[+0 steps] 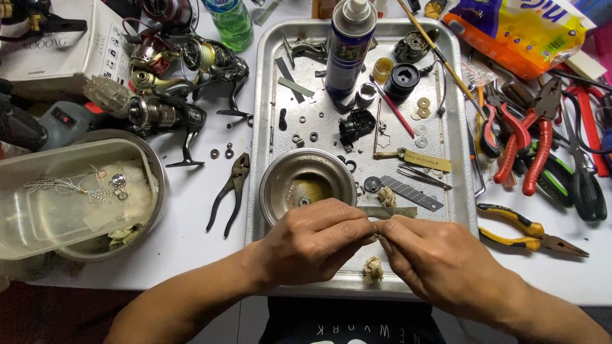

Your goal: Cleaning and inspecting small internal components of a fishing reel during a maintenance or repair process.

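Both hands meet over the near edge of the metal tray [268,95], just in front of the steel bowl [307,185]. The left hand [312,245] and the right hand [440,261] have their fingertips pinched together on one small part [375,237]; each grip is closed on it, but the part is too small and too covered to tell its kind.

Around the bowl, still on the tray: one tall spray can [347,48] stands at the far side, one black reel piece [356,124] lies beyond the bowl, one snap-off blade strip [411,193] lies to its right, and two tufts of wadding, one [386,196] beside the blade and one [372,270] at the tray's near rim under the hands. Small washers and rings are scattered beyond the bowl, too many and too small to count.

Left of the tray, on the worktop, one pair of dark pliers [231,191] lies beside the bowl; farther left, a cluster of fishing reels [172,83] and one clear plastic tub [70,191]. Right of the tray, one pair of yellow-handled pliers [526,229] and a heap of red-handled tools [529,140].
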